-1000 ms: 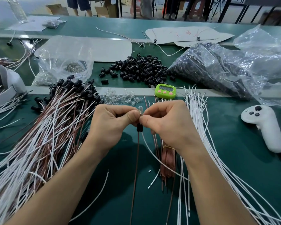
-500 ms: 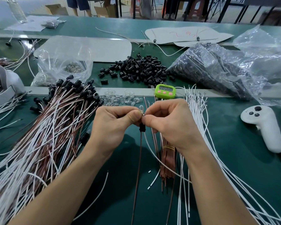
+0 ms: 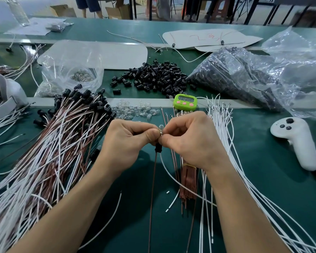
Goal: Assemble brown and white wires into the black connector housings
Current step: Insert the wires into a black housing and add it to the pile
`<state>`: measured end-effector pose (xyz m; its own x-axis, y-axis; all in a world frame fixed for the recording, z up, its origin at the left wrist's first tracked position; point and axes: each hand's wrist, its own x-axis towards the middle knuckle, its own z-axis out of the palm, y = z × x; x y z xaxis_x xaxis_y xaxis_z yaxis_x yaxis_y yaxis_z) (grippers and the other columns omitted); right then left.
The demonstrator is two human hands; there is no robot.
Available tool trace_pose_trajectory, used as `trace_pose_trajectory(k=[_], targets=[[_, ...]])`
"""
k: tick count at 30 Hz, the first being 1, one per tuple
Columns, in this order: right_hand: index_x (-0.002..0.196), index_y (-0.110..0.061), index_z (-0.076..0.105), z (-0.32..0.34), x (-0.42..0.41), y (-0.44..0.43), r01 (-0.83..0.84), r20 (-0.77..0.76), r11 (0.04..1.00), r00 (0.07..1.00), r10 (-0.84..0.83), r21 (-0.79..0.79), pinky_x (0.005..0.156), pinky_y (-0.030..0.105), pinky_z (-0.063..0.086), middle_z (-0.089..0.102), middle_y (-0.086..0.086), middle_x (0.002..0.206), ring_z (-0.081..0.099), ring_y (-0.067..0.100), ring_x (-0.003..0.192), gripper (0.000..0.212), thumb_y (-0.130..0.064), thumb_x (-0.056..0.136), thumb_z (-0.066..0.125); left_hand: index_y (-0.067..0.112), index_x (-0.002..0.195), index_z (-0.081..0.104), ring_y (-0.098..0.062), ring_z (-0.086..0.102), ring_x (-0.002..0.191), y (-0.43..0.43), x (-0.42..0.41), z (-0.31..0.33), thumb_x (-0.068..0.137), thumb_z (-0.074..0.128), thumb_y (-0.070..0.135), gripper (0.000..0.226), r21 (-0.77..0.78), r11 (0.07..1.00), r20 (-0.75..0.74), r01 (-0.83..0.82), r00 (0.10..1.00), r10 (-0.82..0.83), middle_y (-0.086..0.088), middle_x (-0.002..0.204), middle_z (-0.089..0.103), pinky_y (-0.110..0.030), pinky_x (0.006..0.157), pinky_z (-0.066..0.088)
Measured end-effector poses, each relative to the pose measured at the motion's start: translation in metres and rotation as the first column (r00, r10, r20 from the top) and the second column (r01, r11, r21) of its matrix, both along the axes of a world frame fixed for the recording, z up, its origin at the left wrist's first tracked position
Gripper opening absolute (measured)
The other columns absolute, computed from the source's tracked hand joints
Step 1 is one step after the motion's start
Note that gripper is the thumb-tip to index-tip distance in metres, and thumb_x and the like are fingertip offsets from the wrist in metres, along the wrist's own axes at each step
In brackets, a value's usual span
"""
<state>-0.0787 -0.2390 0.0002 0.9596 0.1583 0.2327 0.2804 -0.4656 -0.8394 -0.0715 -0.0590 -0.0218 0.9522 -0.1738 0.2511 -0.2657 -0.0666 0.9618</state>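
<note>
The green table (image 3: pixel 263 179) carries a broad heap of finished brown and white wires (image 3: pixel 44 161) to the left of the forearms. A fan of loose white wires (image 3: pixel 224 136) lies on the right. Far back sits a pile of black connector housings (image 3: pixel 157 75), and a card (image 3: pixel 208 38) with a red scrawl I can't read. Both forearms reach forward, and the fists meet knuckle to knuckle over the middle. The left hand (image 3: pixel 124 145) and right hand (image 3: pixel 192 141) each pinch, thumb against curled forefinger, a clear bulb (image 3: pixel 161 127). One black housing (image 3: pixel 158 148) hangs just under the thumbs, with a brown wire (image 3: pixel 152 198) trailing down from it. The digits on the green timer (image 3: pixel 185 101) are too blurred to read.
</note>
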Motion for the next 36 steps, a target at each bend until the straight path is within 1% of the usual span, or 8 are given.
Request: trace_pose_trajectory(k=[3, 7, 11, 17, 21, 27, 32, 36], targets=[[0.065, -0.021, 0.076, 0.002, -0.001, -0.001, -0.001, 0.023, 1.000, 1.000, 0.002, -0.017, 0.048, 0.030, 0.051, 0.070, -0.004, 0.059, 0.066, 0.016, 0.054, 0.017, -0.020, 0.067, 0.093, 0.017, 0.080, 0.082, -0.014, 0.071, 0.067, 0.004, 0.002, 0.002, 0.085, 0.075, 0.002, 0.017, 0.042, 0.998, -0.055, 0.043, 0.998, -0.041, -0.007, 0.071, 0.077, -0.023, 0.070, 0.057], [0.079, -0.025, 0.078, 0.003, 0.001, -0.005, -0.046, 0.031, 0.993, 0.999, 0.042, 0.106, 0.053, 0.026, 0.051, 0.071, -0.001, 0.069, 0.065, 0.020, 0.060, 0.028, -0.015, 0.059, 0.095, 0.008, 0.078, 0.082, -0.007, 0.065, 0.063, 0.006, 0.001, 0.007, 0.083, 0.075, 0.011, 0.009, 0.016, 0.991, -0.150, 0.135, 0.980, -0.131, -0.005, 0.068, 0.075, -0.017, 0.067, 0.052], [0.082, -0.022, 0.080, 0.001, 0.001, -0.004, -0.145, 0.012, 0.980, 0.989, 0.144, 0.139, 0.059, 0.028, 0.059, 0.075, -0.002, 0.071, 0.072, 0.018, 0.064, 0.028, -0.009, 0.061, 0.093, -0.002, 0.081, 0.080, -0.011, 0.061, 0.065, 0.010, 0.001, 0.008, 0.079, 0.075, 0.016, 0.019, -0.012, 0.980, -0.221, 0.201, 0.955, -0.198, -0.009, 0.068, 0.073, -0.019, 0.067, 0.050], [0.083, -0.017, 0.081, 0.001, 0.004, -0.009, -0.197, -0.060, 0.955, 0.975, 0.215, 0.222, 0.064, 0.031, 0.062, 0.078, 0.003, 0.074, 0.076, 0.020, 0.067, 0.026, -0.009, 0.061, 0.094, 0.013, 0.072, 0.082, -0.008, 0.060, 0.063, 0.008, -0.001, 0.008, 0.077, 0.075, 0.016, 0.009, -0.048, 0.973, -0.248, 0.227, 0.941, -0.231, -0.003, 0.063, 0.070, -0.016, 0.066, 0.049], [0.081, -0.013, 0.080, 0.002, 0.004, -0.011, -0.213, -0.080, 0.955, 0.969, 0.234, 0.206, 0.063, 0.032, 0.063, 0.078, 0.005, 0.072, 0.076, 0.023, 0.066, 0.025, -0.006, 0.060, 0.093, -0.001, 0.078, 0.080, -0.018, 0.062, 0.068, 0.010, 0.000, 0.006, 0.073, 0.077, 0.021, 0.023, -0.015, 0.971, -0.273, 0.239, 0.933, -0.234, -0.030, 0.074, 0.070, -0.019, 0.068, 0.051], [0.078, -0.008, 0.078, 0.002, 0.004, -0.010, -0.236, -0.087, 0.951, 0.962, 0.258, 0.200, 0.061, 0.023, 0.055, 0.075, 0.004, 0.069, 0.069, 0.010, 0.062, 0.020, 0.006, 0.069, 0.089, 0.013, 0.065, 0.078, -0.007, 0.057, 0.055, 0.008, -0.002, 0.005, 0.073, 0.077, 0.032, 0.021, -0.072, 0.960, -0.379, 0.269, 0.883, -0.276, -0.003, 0.059, 0.067, -0.014, 0.058, 0.045], [0.083, -0.009, 0.076, 0.002, 0.004, -0.013, -0.245, -0.091, 0.954, 0.961, 0.263, 0.175, 0.064, 0.025, 0.058, 0.077, 0.003, 0.072, 0.073, 0.012, 0.065, 0.018, 0.004, 0.076, 0.085, 0.007, 0.077, 0.081, -0.009, 0.062, 0.063, 0.008, -0.002, 0.002, 0.075, 0.080, 0.038, 0.031, -0.147, 0.958, -0.427, 0.244, 0.858, -0.284, -0.009, 0.074, 0.073, -0.016, 0.063, 0.050], [0.083, -0.008, 0.077, 0.000, 0.006, -0.015, -0.217, -0.068, 0.958, 0.970, 0.233, 0.187, 0.065, 0.029, 0.059, 0.077, 0.006, 0.073, 0.075, 0.021, 0.068, 0.018, 0.003, 0.074, 0.086, 0.009, 0.090, 0.083, -0.011, 0.069, 0.083, 0.014, 0.000, 0.001, 0.077, 0.079, 0.013, 0.015, -0.112, 0.948, -0.423, 0.299, 0.849, -0.318, -0.010, 0.090, 0.078, -0.018, 0.081, 0.052]])
